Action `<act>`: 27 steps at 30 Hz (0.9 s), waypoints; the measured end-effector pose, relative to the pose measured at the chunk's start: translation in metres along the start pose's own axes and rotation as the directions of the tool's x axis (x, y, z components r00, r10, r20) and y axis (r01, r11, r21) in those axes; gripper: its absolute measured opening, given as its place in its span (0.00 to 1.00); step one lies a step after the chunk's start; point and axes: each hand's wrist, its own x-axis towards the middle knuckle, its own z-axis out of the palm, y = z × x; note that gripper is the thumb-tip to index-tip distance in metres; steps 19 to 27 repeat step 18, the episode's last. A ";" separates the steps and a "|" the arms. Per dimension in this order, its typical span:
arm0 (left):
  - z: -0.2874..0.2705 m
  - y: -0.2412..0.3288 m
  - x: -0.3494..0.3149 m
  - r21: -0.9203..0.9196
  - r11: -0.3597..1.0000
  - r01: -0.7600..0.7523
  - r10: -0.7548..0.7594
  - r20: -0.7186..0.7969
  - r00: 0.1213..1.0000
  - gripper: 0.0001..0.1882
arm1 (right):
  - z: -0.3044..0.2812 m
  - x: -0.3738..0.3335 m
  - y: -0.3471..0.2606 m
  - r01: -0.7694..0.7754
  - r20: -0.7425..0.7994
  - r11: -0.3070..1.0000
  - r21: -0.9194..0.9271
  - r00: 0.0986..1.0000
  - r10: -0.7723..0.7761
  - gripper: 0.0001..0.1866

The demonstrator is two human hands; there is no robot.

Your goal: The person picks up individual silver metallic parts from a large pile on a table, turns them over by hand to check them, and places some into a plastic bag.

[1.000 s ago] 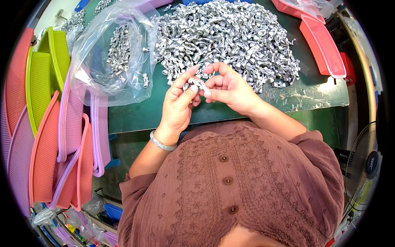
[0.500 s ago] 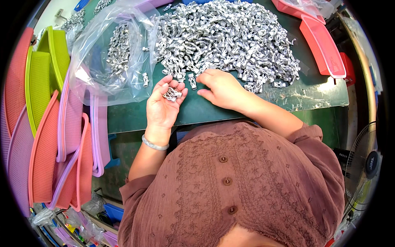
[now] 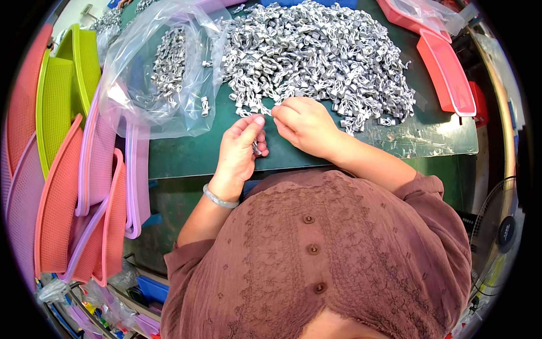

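A large heap of small grey-and-white pieces (image 3: 316, 53), each a loop with a short stubby end, covers the far middle of the green table. My left hand (image 3: 240, 148) is curled, palm turned inward, around a few of these looped pieces (image 3: 256, 148), which peep out between its fingers. Its thumb and forefinger come close to the fingertips of my right hand (image 3: 307, 125). That hand is closed in a pinch at the heap's near edge. Whatever lies between its fingertips is hidden.
A clear plastic bag (image 3: 132, 116) with more looped pieces lies left of the heap; one loose piece (image 3: 205, 106) shows beside them. Nested purple, coral and green baskets (image 3: 59, 198) crowd the left side. A coral basket (image 3: 446, 73) sits at the right edge, above a fan (image 3: 497, 231).
My left hand has gone from open palm up to curled over its pieces, turning inward and shifting right. The upright loose piece between the hands is no longer seen there.
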 end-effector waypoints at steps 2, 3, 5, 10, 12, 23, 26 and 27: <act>0.006 -0.003 0.000 0.022 0.991 -0.132 0.131 0.043 0.990 0.12 | -0.004 -0.002 -0.003 0.044 -0.028 0.997 0.069 0.999 -0.042 0.10; 0.009 -0.005 0.000 0.032 0.980 -0.197 0.195 0.067 0.979 0.12 | -0.005 -0.003 -0.004 0.065 -0.044 0.993 0.102 0.997 -0.061 0.11; 0.015 -0.005 -0.002 0.264 0.866 -0.425 0.414 0.096 0.905 0.10 | -0.007 -0.007 -0.009 -0.085 -0.024 0.954 0.287 0.995 0.096 0.10; 0.020 0.000 -0.003 0.598 0.332 -0.729 0.666 0.398 0.631 0.10 | -0.002 -0.022 -0.008 -0.424 0.192 0.559 0.713 0.884 0.426 0.11; 0.023 0.002 -0.004 0.615 0.290 -0.733 0.664 0.423 0.617 0.10 | 0.001 -0.022 -0.005 -0.409 0.193 0.458 0.789 0.874 0.446 0.13; 0.027 0.005 -0.007 0.641 0.243 -0.728 0.660 0.441 0.608 0.10 | -0.010 -0.020 -0.005 -0.512 0.354 0.311 0.800 0.823 0.445 0.14; 0.027 0.005 -0.007 0.641 0.243 -0.728 0.660 0.441 0.608 0.10 | -0.010 -0.020 -0.005 -0.512 0.354 0.311 0.800 0.823 0.445 0.14; 0.027 0.005 -0.007 0.641 0.243 -0.728 0.660 0.441 0.608 0.10 | -0.010 -0.020 -0.005 -0.512 0.354 0.311 0.800 0.823 0.445 0.14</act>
